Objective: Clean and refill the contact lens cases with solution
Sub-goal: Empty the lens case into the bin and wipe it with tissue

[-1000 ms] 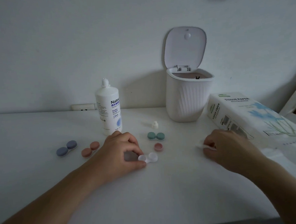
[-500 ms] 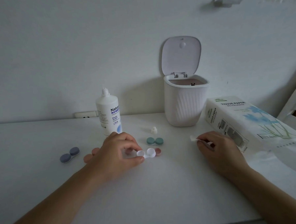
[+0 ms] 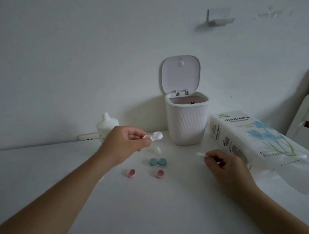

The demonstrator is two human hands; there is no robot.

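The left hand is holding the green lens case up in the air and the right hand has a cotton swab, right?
Not quite. In the head view the left hand holds up the white case; the green case lies on the table. The right hand does hold a cotton swab.

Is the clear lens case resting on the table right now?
No, the left hand pinches the clear lens case and holds it in the air above the table.

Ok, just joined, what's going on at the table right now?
A person is cleaning contact lens cases. The left hand holds an open white lens case above the table; the right hand pinches a cotton swab. Two pink caps lie loose beside a capped teal case.
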